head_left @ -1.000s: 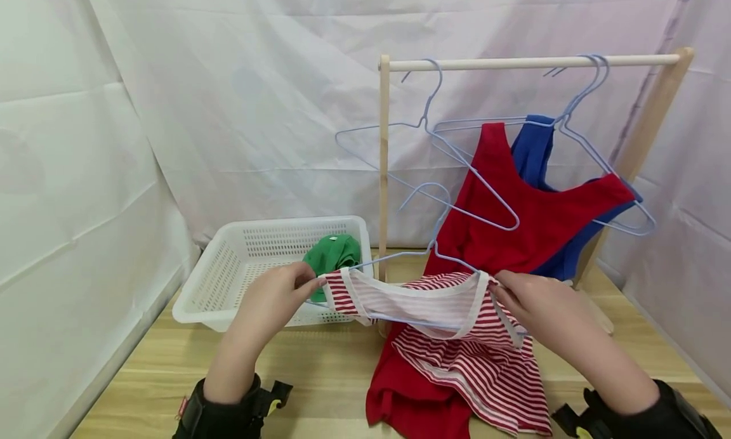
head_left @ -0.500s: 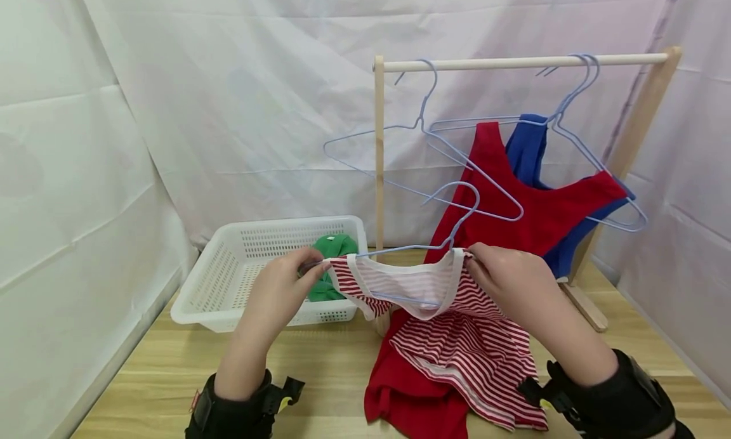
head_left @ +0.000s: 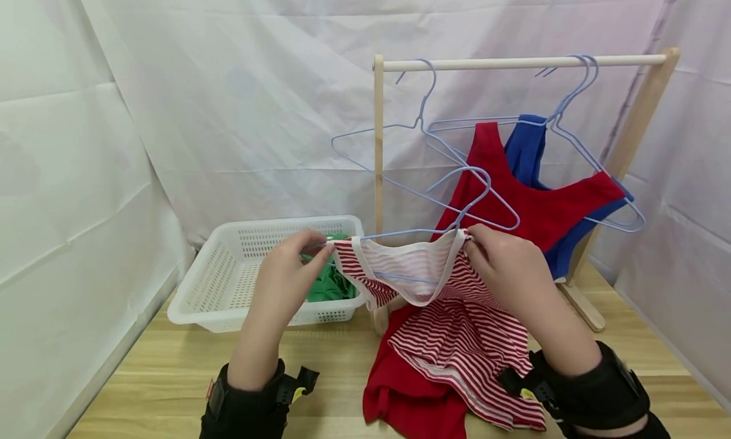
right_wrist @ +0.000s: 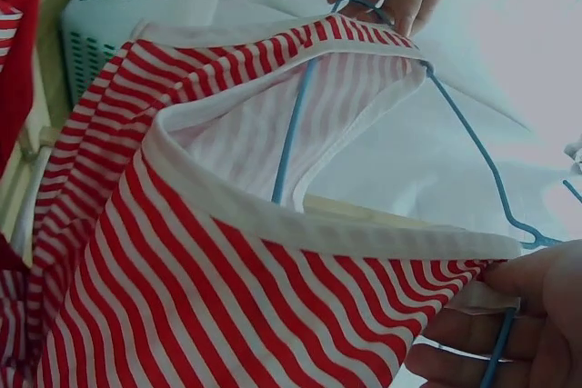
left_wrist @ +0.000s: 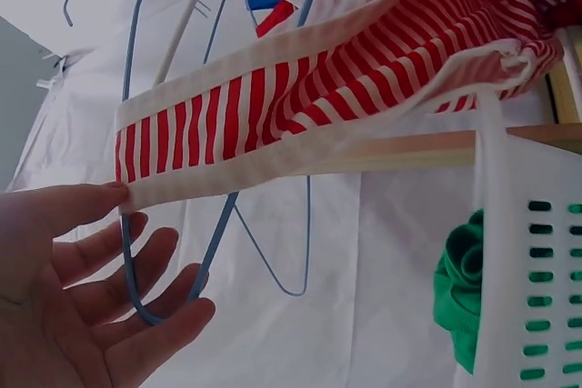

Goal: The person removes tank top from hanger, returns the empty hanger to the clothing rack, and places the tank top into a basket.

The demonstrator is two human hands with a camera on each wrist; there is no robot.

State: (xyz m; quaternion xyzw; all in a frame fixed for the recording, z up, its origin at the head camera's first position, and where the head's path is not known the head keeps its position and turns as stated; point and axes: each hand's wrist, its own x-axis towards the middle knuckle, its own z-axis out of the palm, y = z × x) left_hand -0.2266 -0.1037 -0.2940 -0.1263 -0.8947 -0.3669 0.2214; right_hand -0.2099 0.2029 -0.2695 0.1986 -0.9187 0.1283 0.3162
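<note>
A red-and-white striped tank top (head_left: 474,328) hangs between my hands, with a blue wire hanger (head_left: 408,232) threaded through its straps. My left hand (head_left: 280,271) pinches one strap at the hanger's left end; in the left wrist view the thumb presses the strap's edge and the other fingers lie behind the wire. My right hand (head_left: 508,255) pinches the other strap (right_wrist: 409,247) close to the hanger's neck. The hook stands up, leaning right. Lower down, the tank top drapes over a red garment (head_left: 414,394) that reaches the table.
A wooden rack (head_left: 514,63) stands behind at right. On it hang a bare blue hanger (head_left: 354,134), a red tank top (head_left: 514,210) and a blue one (head_left: 528,147). A white perforated basket (head_left: 211,299) holding a green cloth (head_left: 334,287) stands at left on the wooden table (head_left: 154,382).
Both hands have risen, carrying the striped tank top and hanger. My right hand has moved left, drawing its strap nearer the hanger's neck. The hook has shifted right and up.
</note>
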